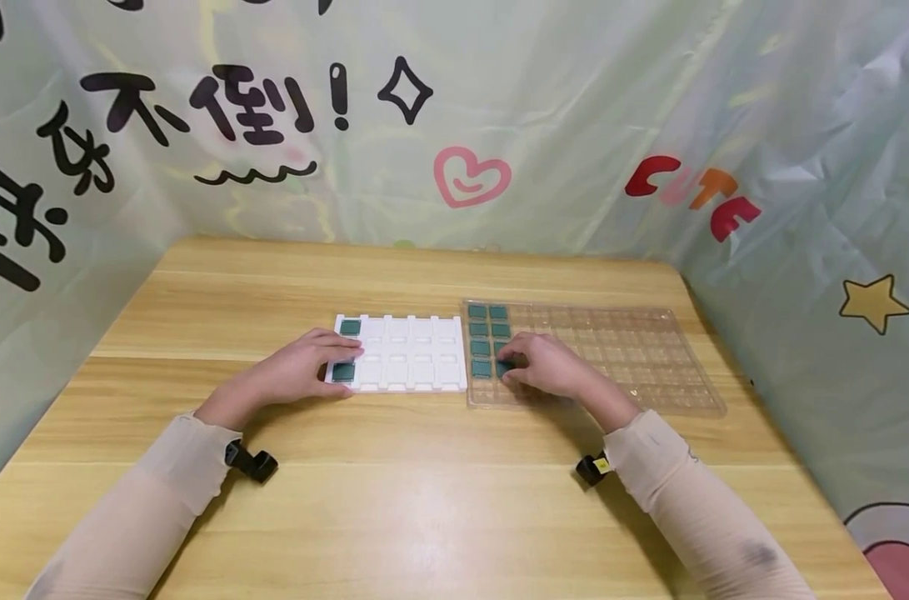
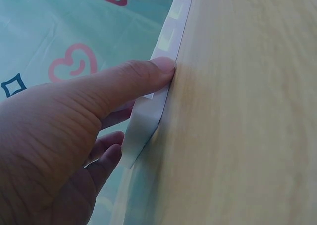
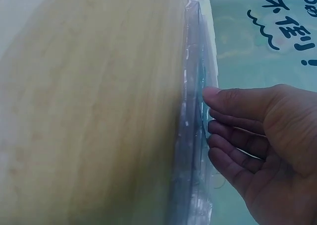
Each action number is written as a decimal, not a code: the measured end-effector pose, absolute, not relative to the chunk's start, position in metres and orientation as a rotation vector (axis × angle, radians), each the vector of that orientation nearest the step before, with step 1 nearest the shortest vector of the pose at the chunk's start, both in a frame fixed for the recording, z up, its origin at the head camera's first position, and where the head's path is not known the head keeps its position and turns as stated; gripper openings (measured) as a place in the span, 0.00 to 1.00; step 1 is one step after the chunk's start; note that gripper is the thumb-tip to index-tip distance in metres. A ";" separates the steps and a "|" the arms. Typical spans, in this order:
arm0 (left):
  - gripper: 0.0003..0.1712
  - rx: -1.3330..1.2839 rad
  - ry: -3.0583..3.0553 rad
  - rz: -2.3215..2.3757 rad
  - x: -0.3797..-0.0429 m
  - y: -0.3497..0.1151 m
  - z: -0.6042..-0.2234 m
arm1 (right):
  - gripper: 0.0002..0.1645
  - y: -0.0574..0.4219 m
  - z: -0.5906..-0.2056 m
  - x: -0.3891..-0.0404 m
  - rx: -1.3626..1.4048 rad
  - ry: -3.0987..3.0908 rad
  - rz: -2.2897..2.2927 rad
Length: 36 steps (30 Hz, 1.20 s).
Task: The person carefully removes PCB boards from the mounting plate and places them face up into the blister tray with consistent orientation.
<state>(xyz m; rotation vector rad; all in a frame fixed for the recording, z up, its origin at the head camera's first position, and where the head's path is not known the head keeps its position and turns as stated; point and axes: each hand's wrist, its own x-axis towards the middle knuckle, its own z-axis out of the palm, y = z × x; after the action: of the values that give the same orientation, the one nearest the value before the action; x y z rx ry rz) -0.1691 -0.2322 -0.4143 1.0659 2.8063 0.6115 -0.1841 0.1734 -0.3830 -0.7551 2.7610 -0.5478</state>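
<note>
A white compartmented tray (image 1: 412,351) lies on the table with one dark green square chip (image 1: 350,327) at its back left and another green chip (image 1: 343,372) at its front left. My left hand (image 1: 292,368) grips the tray's left end, thumb on the front edge, fingers reaching over the left column. Butted against its right side is a clear plastic tray (image 1: 596,350), whose two leftmost columns hold several green chips (image 1: 480,347). There my right hand (image 1: 547,364) pinches a green chip (image 1: 504,367) in the second column, partly hidden by the fingers.
Both trays rest on a wooden table (image 1: 424,492). A printed curtain (image 1: 559,108) rises behind the table and along both sides. A small black device (image 1: 253,463) sits at the left wrist, another black device (image 1: 591,470) at the right.
</note>
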 end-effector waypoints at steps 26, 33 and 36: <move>0.38 1.112 2.842 0.447 -0.161 -0.234 -0.408 | 0.23 0.103 -0.361 -0.190 -0.991 2.794 -0.540; 0.38 1.055 2.830 0.453 -0.157 -0.240 -0.407 | 0.24 0.077 -0.360 -0.196 -0.997 2.778 -0.645; 0.39 1.046 2.822 0.456 -0.157 -0.242 -0.407 | 0.24 0.068 -0.361 -0.199 -0.989 2.771 -0.680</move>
<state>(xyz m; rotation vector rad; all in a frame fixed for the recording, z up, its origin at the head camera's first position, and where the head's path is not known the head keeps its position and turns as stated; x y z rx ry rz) -0.1567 -0.2419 -0.4069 1.0458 2.8222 0.4564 -0.1989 0.0677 -0.3605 -0.9889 2.7712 -0.6803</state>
